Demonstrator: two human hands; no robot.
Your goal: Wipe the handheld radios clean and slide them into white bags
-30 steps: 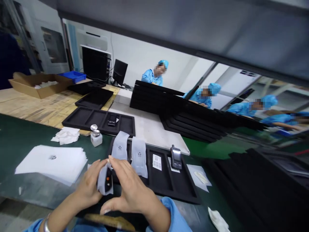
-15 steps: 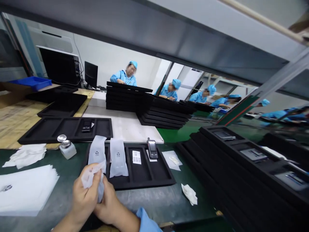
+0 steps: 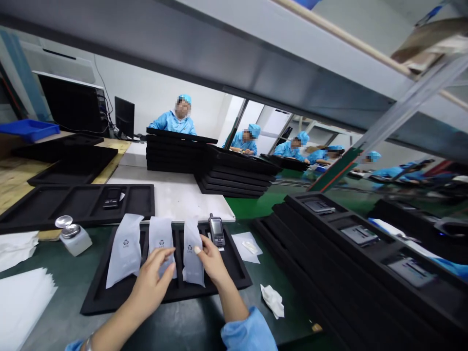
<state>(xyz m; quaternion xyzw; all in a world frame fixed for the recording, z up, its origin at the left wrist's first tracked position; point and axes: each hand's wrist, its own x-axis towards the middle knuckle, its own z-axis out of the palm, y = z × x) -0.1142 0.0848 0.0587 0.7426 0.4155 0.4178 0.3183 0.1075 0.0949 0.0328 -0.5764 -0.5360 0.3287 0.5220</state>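
Three frosted white plastic bags with a printed recycling mark lie in the compartments of a black foam tray point(image 3: 234, 280). On the right one, the third bag point(image 3: 192, 258), my right hand point(image 3: 212, 258) grips the right edge between thumb and fingers. My left hand point(image 3: 155, 278) is bent over the lower part of the middle bag point(image 3: 161, 234), fingers apart and holding nothing. The left bag point(image 3: 125, 251) lies untouched beside it. In the tray's rightmost compartment a black handheld device with a stub antenna point(image 3: 217, 230) rests on a white label.
A metal-topped bottle point(image 3: 75, 239) stands left, its lid up. Flat white bags point(image 3: 25, 302) are piled below it. Another foam tray point(image 3: 78, 207) holds one device. Stacked trays point(image 3: 310, 253) rise at right. A crumpled tissue point(image 3: 272, 300) lies nearby. Co-workers point(image 3: 173, 122) sit beyond.
The bag that was bunched in both hands now lies in the tray's third compartment over the label sheet. My hands have moved up and apart, and the left has let go.
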